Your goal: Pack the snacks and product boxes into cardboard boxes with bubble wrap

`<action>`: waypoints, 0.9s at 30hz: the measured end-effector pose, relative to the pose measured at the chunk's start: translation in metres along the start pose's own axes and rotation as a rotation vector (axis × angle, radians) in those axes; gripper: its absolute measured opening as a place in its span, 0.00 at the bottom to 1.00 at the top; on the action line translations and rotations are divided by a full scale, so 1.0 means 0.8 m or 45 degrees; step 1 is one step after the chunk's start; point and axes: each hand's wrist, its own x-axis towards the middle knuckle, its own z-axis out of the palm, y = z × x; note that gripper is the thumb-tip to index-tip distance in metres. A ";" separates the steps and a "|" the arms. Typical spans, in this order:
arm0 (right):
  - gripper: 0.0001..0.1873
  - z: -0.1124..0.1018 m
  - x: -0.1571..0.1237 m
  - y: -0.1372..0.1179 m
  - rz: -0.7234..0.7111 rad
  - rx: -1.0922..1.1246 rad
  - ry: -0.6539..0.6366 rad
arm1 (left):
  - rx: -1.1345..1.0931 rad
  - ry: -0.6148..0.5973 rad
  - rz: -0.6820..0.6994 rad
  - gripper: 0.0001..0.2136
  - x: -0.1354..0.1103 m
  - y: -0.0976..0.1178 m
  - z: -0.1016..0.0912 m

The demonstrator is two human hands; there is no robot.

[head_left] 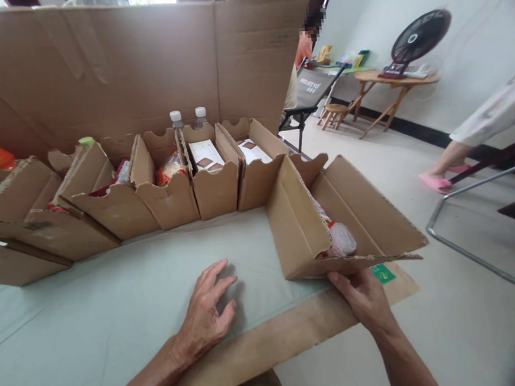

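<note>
My left hand (pixel 212 306) rests on the pale green cloth (pixel 157 284), its fingers apart and nothing in it. At the table's right end, my right hand (pixel 366 300) grips the lower front of an open-topped cardboard box (pixel 293 226). Its thumb lies against the front edge, while the other fingertips are hidden behind the cardboard. A clear-wrapped item with red and white packaging (pixel 342 240) lies inside this box. The box sits at an angle on the corner, with one side flap leaning outward.
Behind the cloth stands a row of cardboard boxes (pixel 167 206) holding packets and white cartons (pixel 206 154). Two white-capped bottles (pixel 200 117) rise behind them, before a tall cardboard panel (pixel 149 64). To the right are a metal chair frame (pixel 471 253), a person's leg and a fan (pixel 419 37).
</note>
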 end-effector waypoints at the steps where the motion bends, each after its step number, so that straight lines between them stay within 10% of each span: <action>1: 0.24 -0.001 -0.002 0.000 -0.001 0.005 0.006 | -0.024 -0.048 -0.010 0.23 0.002 0.007 -0.001; 6: 0.29 0.009 -0.012 -0.007 -0.030 0.069 0.019 | -0.259 -0.405 -0.056 0.43 0.059 0.049 0.008; 16: 0.33 -0.012 -0.049 0.001 0.087 0.144 0.320 | -0.537 -0.685 0.093 0.54 0.121 0.114 0.114; 22: 0.35 -0.020 0.077 -0.005 0.006 0.144 0.040 | -0.445 -0.640 0.025 0.52 0.186 0.092 0.118; 27: 0.38 0.006 0.215 -0.020 -0.058 0.291 -0.313 | -0.173 -0.645 0.181 0.44 0.126 0.060 0.094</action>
